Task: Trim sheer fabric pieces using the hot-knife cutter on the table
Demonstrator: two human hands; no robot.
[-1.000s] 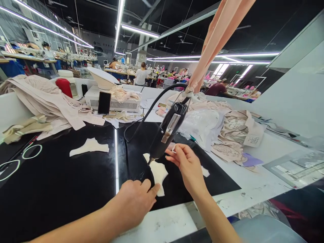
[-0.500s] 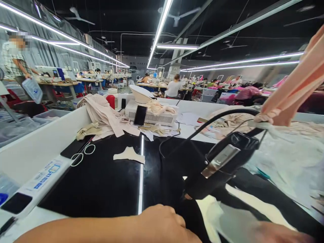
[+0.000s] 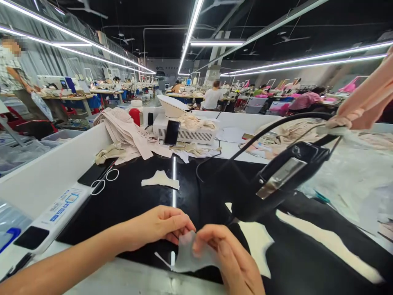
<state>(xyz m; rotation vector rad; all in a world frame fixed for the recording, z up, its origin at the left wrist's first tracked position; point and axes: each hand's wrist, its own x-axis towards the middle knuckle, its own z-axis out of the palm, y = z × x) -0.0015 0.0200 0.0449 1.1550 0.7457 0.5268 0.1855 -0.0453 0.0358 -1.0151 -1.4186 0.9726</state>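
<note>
Near the front edge of a glossy black work surface (image 3: 132,209), my left hand (image 3: 164,225) and my right hand (image 3: 230,254) hold a thin, translucent whitish sheet piece (image 3: 187,260). The left thumb and fingers pinch its upper edge. My right fingers are curled over its right side, slightly blurred. A narrow pale strip (image 3: 162,260) lies at the sheet's lower left. Just right of my right hand is a cream shaped piece (image 3: 260,246) on the black surface. Farther off lies another small cream piece (image 3: 159,180).
A black boxy device (image 3: 285,172) with a thick cable (image 3: 260,137) hangs at right beside tied pink cloth (image 3: 365,98). A long cream strip (image 3: 331,246) lies below it. Beige fabric pieces (image 3: 125,133), a phone (image 3: 172,132) and a white box (image 3: 196,135) stand behind. Other people sit farther back.
My right hand has come in from the lower right with the translucent sheet. My left hand has moved up and left and now pinches the sheet too. The camera view has shifted slightly.
</note>
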